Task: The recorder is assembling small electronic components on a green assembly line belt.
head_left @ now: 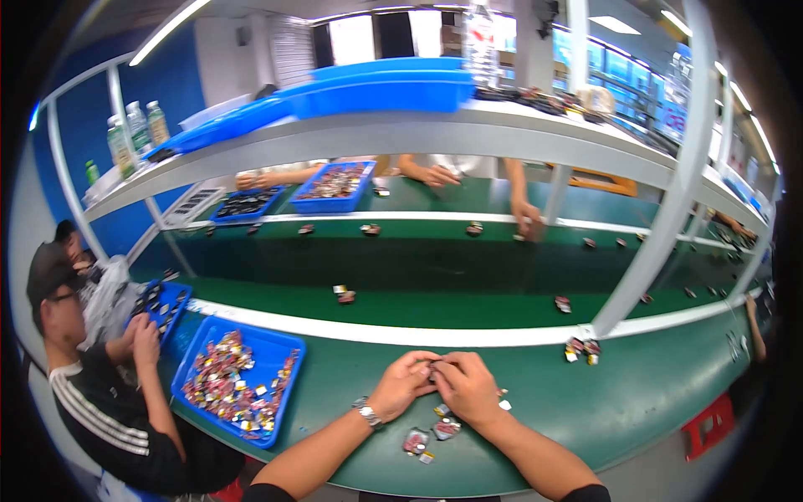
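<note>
Over the green worktop (360, 452), my left hand (403, 385) and my right hand (470, 386) meet with bent fingers. They pinch a small dark part (433, 373) between them, mostly hidden by the fingertips. Just below the hands lie a few small electronic parts (416, 440), reddish and dark with yellow and white bits. Another such part (504, 403) shows beside my right hand. To the left of my left forearm stands a blue tray (288, 336) holding a heap of similar small parts (226, 372).
Beyond a white rail (401, 336), a green conveyor belt (452, 309) carries scattered parts. A white post (661, 226) and a shelf with blue bins (376, 92) stand ahead. A person (100, 376) sits at the left; hands (525, 219) work across the belt. A red stool (709, 425) is at right.
</note>
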